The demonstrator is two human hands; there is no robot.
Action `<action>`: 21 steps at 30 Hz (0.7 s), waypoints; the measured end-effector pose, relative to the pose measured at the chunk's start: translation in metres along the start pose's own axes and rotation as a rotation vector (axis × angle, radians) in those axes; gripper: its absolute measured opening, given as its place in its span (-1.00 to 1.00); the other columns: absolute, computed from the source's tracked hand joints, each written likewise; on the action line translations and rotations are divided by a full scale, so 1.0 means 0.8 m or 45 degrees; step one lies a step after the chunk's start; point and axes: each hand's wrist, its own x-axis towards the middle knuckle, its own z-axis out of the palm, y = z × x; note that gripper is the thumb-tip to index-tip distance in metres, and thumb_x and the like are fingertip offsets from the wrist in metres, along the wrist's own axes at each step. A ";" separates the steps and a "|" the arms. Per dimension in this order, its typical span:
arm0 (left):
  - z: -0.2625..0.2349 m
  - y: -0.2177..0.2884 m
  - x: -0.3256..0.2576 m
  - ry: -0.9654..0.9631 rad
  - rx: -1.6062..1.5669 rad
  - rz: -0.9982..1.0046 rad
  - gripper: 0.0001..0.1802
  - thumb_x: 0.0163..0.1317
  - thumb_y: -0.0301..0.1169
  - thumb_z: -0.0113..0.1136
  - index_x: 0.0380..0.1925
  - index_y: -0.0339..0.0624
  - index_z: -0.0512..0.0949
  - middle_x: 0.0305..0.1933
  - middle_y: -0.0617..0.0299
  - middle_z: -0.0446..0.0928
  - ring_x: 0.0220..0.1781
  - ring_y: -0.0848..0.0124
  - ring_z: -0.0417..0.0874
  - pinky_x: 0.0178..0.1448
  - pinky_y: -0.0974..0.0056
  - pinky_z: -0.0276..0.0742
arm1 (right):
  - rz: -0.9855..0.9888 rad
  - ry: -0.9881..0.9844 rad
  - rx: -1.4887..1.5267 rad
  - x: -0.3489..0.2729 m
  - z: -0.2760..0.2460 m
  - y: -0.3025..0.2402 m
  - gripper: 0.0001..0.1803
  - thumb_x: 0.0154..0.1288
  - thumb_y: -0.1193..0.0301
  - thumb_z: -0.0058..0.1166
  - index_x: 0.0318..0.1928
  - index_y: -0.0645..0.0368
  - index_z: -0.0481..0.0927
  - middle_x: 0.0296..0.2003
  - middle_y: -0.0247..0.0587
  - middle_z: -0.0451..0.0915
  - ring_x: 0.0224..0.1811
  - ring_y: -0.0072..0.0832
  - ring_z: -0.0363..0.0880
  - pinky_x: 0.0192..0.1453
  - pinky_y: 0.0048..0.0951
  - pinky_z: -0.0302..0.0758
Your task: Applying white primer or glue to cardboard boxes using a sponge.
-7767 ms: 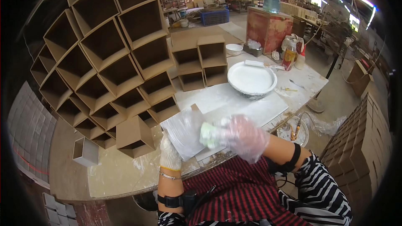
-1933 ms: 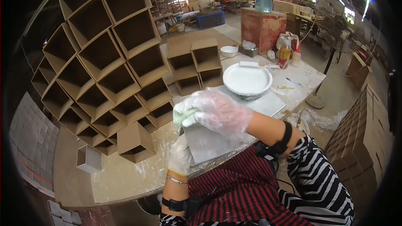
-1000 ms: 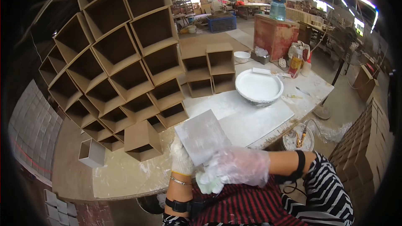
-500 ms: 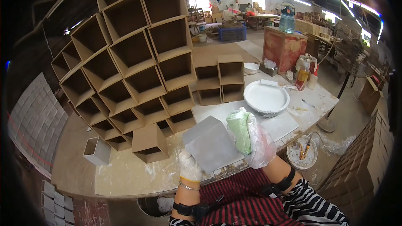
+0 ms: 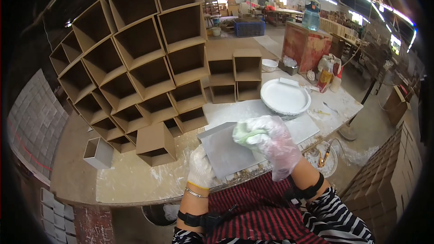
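Observation:
A box with grey-coated faces is tilted over the front of the worktable, close to my body. My left hand, in a white knit glove, grips its lower left side; the fingertips are partly hidden. Wrapped in a clear plastic bag, my right hand is closed round a pale green cloth smeared with white. That cloth lies against the box's upper right part, or just over it; I cannot tell which. Beyond it, a round basin holds a white coating, with a small white block on its far rim.
Plain brown boxes are stacked high at the left, with a smaller stack behind. One brown box and one whitish box stand near the left front. Bottles stand at the right; a bucket is below.
My right hand has brought the cloth left and over the box, turning as it moved. The box has tipped, and my left hand still grips it. The view has shifted slightly.

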 end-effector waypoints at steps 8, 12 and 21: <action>0.016 0.008 0.000 0.007 -0.062 0.089 -0.53 0.54 -0.33 -0.11 0.28 -0.44 0.47 0.25 -0.16 0.59 0.28 0.01 0.63 0.41 -0.05 0.57 | -0.480 -0.207 -0.526 -0.004 0.021 -0.021 -0.54 0.23 0.44 0.20 0.18 -0.02 0.67 -0.06 0.00 0.70 -0.11 -0.11 0.75 -0.10 -0.13 0.70; 0.005 0.010 0.002 0.033 0.013 0.077 -0.52 0.57 -0.31 -0.12 0.28 -0.44 0.46 0.27 -0.16 0.58 0.28 0.02 0.62 0.41 -0.06 0.57 | -0.367 -0.715 -0.615 0.000 0.020 -0.044 -0.49 0.22 0.39 0.24 0.23 -0.08 0.64 -0.27 -0.15 0.61 -0.35 -0.18 0.67 -0.39 -0.21 0.64; 0.001 0.000 0.017 -0.013 0.176 0.045 -0.53 0.62 -0.27 -0.16 0.35 -0.32 0.42 0.31 -0.07 0.55 0.31 0.08 0.60 0.40 0.00 0.56 | -0.553 -0.568 -0.141 0.043 0.018 -0.053 -0.73 0.37 0.40 0.08 0.04 0.04 0.67 -0.30 -0.15 0.63 -0.22 -0.25 0.68 -0.22 -0.23 0.61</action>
